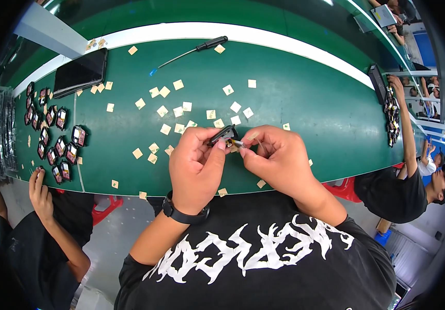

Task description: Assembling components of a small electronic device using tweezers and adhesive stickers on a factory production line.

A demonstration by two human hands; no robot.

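Note:
My left hand [195, 164] is closed around a small black plastic housing [225, 133], its thumb on the near side and the fingers behind. Against the housing's right end, my right hand [279, 157] pinches a small silver-and-yellow piece [238, 144] between thumb and index finger. The fingers partly cover that piece, so its kind cannot be made out. A pale strip also shows by the right index finger. Both hands are just over the near part of the green table [284, 108], with small cream paper squares [162, 111] scattered about them.
A screwdriver [212, 43] with a black handle lies at the back, and a black tablet [80, 73] at the back left. Several black device halves [71, 152] lie left, near a co-worker's hand [40, 196]. Another co-worker's arm [408, 124] reaches toward black parts [391, 119] at right.

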